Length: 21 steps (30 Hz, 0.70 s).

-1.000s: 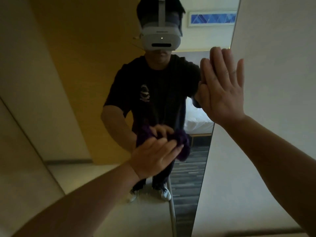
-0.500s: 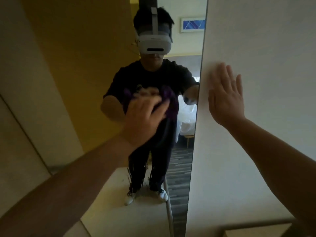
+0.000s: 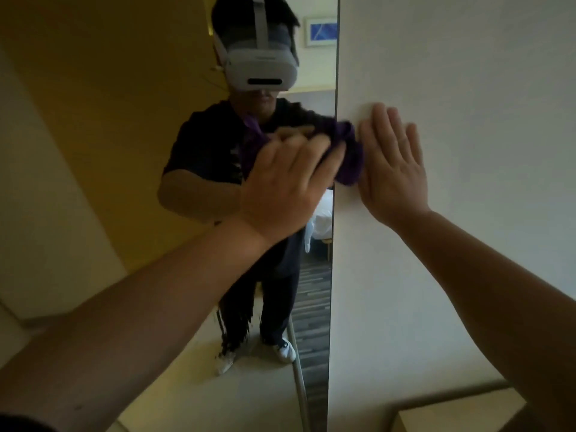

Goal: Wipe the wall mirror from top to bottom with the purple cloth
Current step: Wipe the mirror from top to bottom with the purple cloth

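The tall wall mirror (image 3: 124, 126) fills the left and middle of the head view, its right edge running down beside a white wall. My left hand (image 3: 286, 185) presses the purple cloth (image 3: 349, 151) flat against the glass near that right edge, at about chest height of my reflection. The fingers lie spread over the cloth, which bunches out past the fingertips and partly overlaps the mirror's edge. My right hand (image 3: 392, 163) rests flat and open on the white wall just right of the cloth.
The white wall (image 3: 467, 88) stands right of the mirror. A light wooden surface (image 3: 461, 413) shows at the bottom right corner. The mirror reflects a person with a headset, a yellow wall, a bed and striped floor.
My left hand has carried the cloth up and then right across the glass to the mirror's right edge. My right hand has stayed flat on the wall.
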Tool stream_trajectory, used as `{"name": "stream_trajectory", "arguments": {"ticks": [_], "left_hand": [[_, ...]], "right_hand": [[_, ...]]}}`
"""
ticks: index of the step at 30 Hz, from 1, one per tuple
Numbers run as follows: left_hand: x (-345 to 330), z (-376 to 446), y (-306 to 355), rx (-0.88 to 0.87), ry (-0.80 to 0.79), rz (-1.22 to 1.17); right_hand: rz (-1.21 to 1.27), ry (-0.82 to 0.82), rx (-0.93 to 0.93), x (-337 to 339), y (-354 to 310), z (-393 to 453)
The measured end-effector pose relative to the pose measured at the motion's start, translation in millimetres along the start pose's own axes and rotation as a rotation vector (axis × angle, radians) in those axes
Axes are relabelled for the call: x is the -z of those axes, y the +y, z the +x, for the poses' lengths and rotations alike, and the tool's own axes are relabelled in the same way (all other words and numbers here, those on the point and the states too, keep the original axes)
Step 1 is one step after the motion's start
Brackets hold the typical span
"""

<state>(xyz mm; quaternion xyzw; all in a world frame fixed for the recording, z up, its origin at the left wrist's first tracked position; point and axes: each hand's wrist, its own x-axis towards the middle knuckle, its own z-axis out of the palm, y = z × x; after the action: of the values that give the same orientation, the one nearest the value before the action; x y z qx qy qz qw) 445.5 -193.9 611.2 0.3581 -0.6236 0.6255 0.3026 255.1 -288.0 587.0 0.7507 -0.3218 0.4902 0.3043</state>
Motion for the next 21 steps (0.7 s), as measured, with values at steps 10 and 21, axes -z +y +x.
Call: {"name": "stream_trajectory", "arguments": {"ticks": [10,21], "left_hand": [[14.9,-197.3,108.6,-0.280,-0.347,-0.249],[90.5,-180.7,21.0,0.208,-0.353,-0.286]], "right_hand": [[-0.009,-0.088,-0.026,8.4,-1.7,1.1],[0.184,-0.133,-0.190,36.3,-80.0,-25.6]]}}
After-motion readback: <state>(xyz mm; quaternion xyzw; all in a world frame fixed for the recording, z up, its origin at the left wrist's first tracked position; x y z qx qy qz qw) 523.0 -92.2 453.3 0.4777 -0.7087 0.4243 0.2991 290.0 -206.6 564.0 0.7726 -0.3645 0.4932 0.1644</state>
